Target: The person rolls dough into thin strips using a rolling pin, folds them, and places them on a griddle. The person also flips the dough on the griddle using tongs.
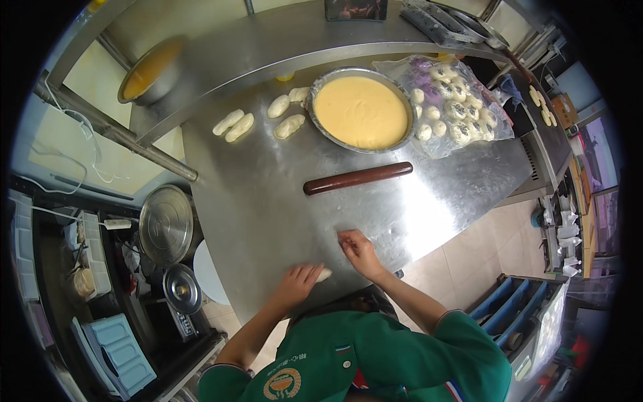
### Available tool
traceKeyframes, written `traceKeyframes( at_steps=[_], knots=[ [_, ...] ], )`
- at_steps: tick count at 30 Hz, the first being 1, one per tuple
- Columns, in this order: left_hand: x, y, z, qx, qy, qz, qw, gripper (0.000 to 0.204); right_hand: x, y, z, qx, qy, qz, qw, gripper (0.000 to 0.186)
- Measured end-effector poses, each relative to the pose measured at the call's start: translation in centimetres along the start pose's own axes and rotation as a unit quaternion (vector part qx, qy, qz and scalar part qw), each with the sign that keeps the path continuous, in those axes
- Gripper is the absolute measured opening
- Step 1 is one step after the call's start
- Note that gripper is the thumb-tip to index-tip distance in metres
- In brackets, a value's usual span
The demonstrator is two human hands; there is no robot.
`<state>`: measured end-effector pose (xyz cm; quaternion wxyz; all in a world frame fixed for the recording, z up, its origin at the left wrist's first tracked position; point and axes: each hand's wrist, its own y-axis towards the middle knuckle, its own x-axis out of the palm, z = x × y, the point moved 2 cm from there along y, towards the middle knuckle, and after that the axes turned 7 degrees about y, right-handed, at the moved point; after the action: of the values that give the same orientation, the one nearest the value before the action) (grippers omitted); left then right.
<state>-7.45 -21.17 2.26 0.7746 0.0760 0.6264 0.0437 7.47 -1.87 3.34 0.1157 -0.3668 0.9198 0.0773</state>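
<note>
My left hand (299, 285) rests near the front of the steel table (261, 214), fingers pressed over a pale piece of dough (323, 274). To its upper right, my right hand (357, 251) has curled fingers; anything inside is hidden. A long reddish-brown rolling pin (358, 178) lies beyond both hands. Several oblong dough pieces (240, 126) sit at the back left, beside a metal bowl of yellow batter (360, 107). Right of the bowl, crumpled plastic holds round dough pieces (459, 114), some dark-speckled.
A metal shelf (268, 37) crosses the back, with a bowl (151, 67) at left and stacked trays (445, 27). Lids (164, 224) and a black rack (60, 254) stand left. A blue-slotted container (509, 311) is lower right; a dark griddle (532, 134) holds flat dough pieces.
</note>
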Motion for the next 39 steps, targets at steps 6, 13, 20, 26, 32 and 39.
traceKeyframes(
  at_steps=[6, 13, 20, 26, 32, 39],
  knots=[
    [0.2, 9.7, -0.1, -0.031, 0.140, 0.141, 0.980, 0.054, -0.5, 1.8, 0.4, -0.157, -0.242, 0.032, 0.957, 0.043],
    [3.0, 7.7, -2.9, -0.266, -0.057, 0.082, 0.959, 0.039, 0.6, 3.2, 1.5, -0.108, -0.196, 0.003, 0.975, 0.033],
    [3.1, 7.2, -3.4, -0.470, -0.579, 0.100, 0.659, 0.016, -0.5, 3.1, 2.8, 0.120, 0.087, -0.032, 0.988, 0.018],
    [4.6, 7.7, -3.7, -0.451, -0.633, 0.181, 0.603, 0.015, -1.0, 4.7, 2.2, 0.117, 0.177, -0.075, 0.974, 0.020],
    [5.1, 5.6, -4.2, -0.438, -0.573, 0.120, 0.682, 0.013, -2.1, 3.4, 2.5, 0.056, 0.005, -0.080, 0.995, 0.017],
    [5.0, 7.1, -4.0, -0.447, -0.451, 0.102, 0.766, 0.009, -1.6, 4.0, 1.6, 0.035, -0.057, -0.105, 0.992, 0.018]
  ],
)
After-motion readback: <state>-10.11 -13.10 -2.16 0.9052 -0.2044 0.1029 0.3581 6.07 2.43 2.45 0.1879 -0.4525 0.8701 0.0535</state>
